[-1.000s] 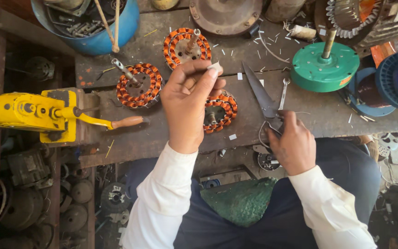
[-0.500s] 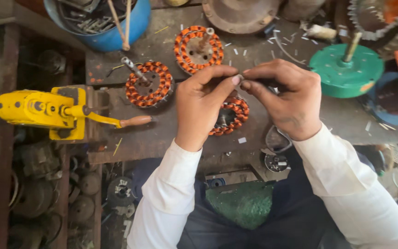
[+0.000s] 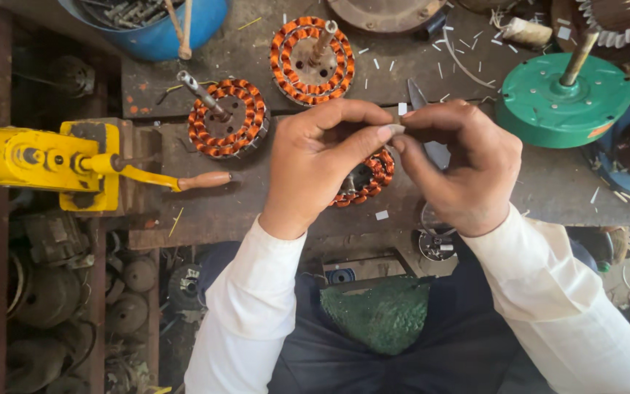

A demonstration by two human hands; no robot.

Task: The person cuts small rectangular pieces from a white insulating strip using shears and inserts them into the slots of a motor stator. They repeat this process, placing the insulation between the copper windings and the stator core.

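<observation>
Saw left hand (image 3: 322, 164) and right hand (image 3: 457, 164) meeting at frame centre, fingertips pinched shut on small pale strip (image 3: 401, 109). Scissors (image 3: 432, 149) tucked in right palm, blade pointing 12 o'clock. Copper coil (image 3: 370, 179) on bench beneath hands. Second coil (image 3: 226, 119) at 10 o'clock; yellow tool (image 3: 45, 164) at 9; green disc (image 3: 563, 98) at 2.

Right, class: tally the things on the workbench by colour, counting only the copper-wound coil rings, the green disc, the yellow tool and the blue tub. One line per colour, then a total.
Orange copper-wound coil rings: 3, the last partly hidden behind the hands
Green disc with a shaft: 1
Yellow tool with a wooden handle: 1
Blue tub: 1
Total: 6
</observation>
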